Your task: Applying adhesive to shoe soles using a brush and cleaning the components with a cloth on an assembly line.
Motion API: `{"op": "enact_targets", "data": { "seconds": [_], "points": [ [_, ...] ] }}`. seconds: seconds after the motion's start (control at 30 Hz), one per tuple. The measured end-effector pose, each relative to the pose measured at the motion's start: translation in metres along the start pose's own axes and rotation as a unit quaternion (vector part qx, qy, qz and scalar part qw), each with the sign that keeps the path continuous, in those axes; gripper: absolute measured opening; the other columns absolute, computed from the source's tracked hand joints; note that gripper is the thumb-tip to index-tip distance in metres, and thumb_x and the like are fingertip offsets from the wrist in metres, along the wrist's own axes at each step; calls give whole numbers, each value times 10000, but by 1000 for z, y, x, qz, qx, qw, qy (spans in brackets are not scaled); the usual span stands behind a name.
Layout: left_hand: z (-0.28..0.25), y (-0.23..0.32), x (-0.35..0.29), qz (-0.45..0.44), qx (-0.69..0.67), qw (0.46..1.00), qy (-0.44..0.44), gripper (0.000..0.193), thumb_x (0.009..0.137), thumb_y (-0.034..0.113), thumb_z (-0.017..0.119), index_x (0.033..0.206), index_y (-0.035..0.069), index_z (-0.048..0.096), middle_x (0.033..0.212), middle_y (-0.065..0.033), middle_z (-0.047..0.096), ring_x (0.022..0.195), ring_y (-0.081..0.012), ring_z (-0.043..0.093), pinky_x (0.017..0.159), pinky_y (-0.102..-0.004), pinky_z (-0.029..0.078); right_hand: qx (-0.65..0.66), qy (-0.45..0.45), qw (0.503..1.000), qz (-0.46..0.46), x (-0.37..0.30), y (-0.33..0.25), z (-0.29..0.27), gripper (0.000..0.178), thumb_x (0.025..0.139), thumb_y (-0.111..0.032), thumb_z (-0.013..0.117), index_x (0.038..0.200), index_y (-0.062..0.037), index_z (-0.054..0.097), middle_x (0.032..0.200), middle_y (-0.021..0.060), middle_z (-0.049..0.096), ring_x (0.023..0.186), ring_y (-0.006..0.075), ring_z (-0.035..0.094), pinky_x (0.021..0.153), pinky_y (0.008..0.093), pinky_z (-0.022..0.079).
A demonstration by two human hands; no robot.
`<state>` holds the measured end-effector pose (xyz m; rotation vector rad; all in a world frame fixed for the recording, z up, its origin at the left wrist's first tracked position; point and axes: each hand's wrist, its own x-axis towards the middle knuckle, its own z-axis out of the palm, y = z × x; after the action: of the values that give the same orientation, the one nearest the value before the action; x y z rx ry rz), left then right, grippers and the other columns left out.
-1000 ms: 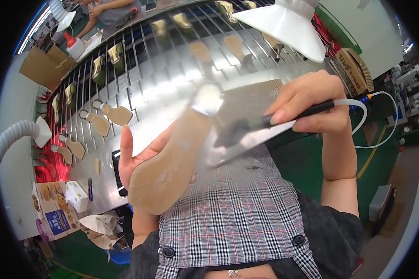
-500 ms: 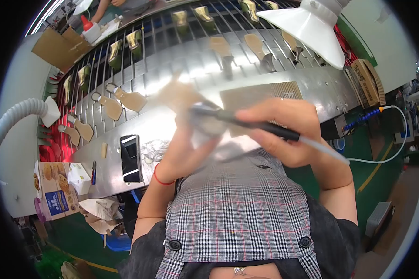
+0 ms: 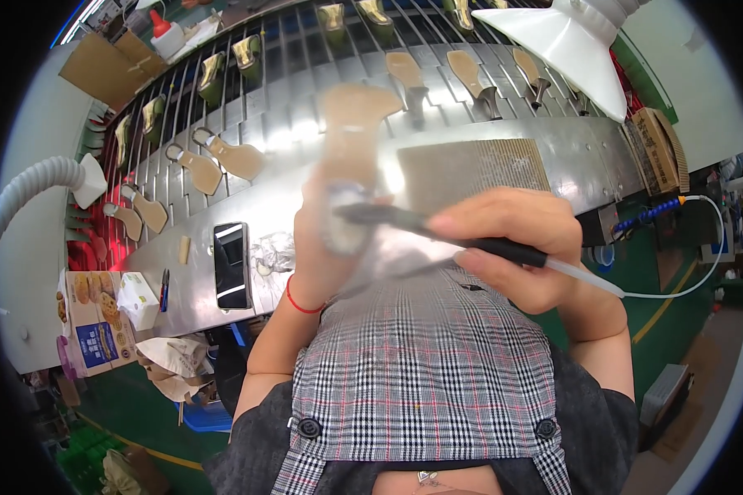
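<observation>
My left hand (image 3: 312,252) is closed round the heel end of a tan shoe sole (image 3: 351,136), and both are blurred by motion. The sole points away from me, and its rounded heel end shows a whitish patch. In my right hand (image 3: 520,239), thumb and fingers pinch a black pen-like applicator (image 3: 504,247) with a translucent tube (image 3: 586,277) at its rear. The applicator's dark tip lies over the whitish heel area; whether it touches is too blurred to tell. Just beyond my right hand lies a ribbed brown cardboard sheet (image 3: 479,165).
A rod conveyor carries tan soles (image 3: 233,158), heeled soles (image 3: 468,76) and gold-green shoes (image 3: 246,54). On the metal bench lie a phone (image 3: 231,266) and crumpled clear film (image 3: 271,254). A white lamp-like hood (image 3: 565,45) hangs far right; a white flexible duct (image 3: 37,183) is at left.
The sole has turned from tilting left to pointing nearly straight away from me. My right hand and the applicator sit slightly lower and further right. The whole view has shifted a little.
</observation>
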<state>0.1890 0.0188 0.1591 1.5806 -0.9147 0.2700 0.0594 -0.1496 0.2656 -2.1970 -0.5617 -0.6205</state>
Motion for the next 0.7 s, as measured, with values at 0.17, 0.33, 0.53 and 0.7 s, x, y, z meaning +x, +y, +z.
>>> {"op": "enact_targets", "data": {
  "seconds": [0.17,0.33,0.53,0.7],
  "points": [
    [-13,1,-6,-21,-85,996,-35,469,770,23,793,1171,-13,552,930,-27,632,827,-91,576,720,-246,480,36,-89,995,-42,7,-7,-10,268,725,-5,716,993,-16,714,898,132,701,779,247,701,658,316,553],
    [-15,6,-3,-49,-111,990,-64,496,744,6,799,1186,-15,575,971,-54,671,862,-124,621,785,-258,492,30,-166,985,-48,12,-14,-24,300,700,5,714,997,-35,727,897,135,692,758,277,689,637,321,543],
    [-23,4,-5,-42,-169,979,-109,521,776,116,763,1234,-24,559,1007,-95,672,870,-148,640,774,-288,511,-63,-114,990,-51,13,-10,-32,266,709,-62,728,974,-50,737,898,128,696,773,263,689,631,319,536],
    [-32,3,-5,-66,-167,975,-130,573,737,18,793,1250,-54,549,1086,-104,674,959,-171,644,852,-302,506,-83,-78,993,-44,10,-18,-32,261,708,-68,730,968,-42,738,900,151,700,752,269,687,623,334,541]
  ]
}}
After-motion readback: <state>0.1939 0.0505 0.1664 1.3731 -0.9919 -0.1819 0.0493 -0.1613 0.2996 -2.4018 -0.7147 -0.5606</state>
